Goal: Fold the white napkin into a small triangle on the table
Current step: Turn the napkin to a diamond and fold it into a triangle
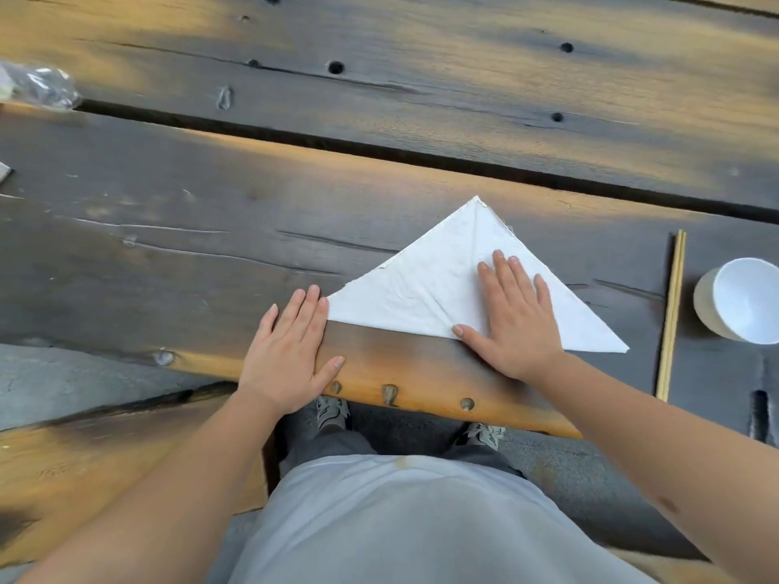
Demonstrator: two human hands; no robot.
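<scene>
Both hands lie flat and spread, palms down, gripping nothing. Beneath them the table [210,255] is made of broad, dark, weathered planks with cracks, knots, round holes and a long dark gap running between two boards; its near edge is worn to a warm orange-brown and studded with three rounded pegs.

On the near plank lies the white napkin [430,284], a soft, faintly creased cloth folded into a wide triangle. Its long edge runs along the near side, its apex points to the far side, and a crease runs from the apex down toward the long edge. A slightly frayed hem shows along the right slope.

To the right of the napkin, apart from it, a pair of pale wooden chopsticks [672,314] lies straight, pointing near to far. Just right of them stands a round white bowl [742,301] with a smooth, glossy inside. At the far left edge sits crumpled clear plastic [38,86].

The right hand [514,318] presses on the right half of the napkin, fingers extended toward the far side, thumb at the long edge. The left hand [291,351] rests on bare wood, its fingertips meeting the napkin's left corner.
</scene>
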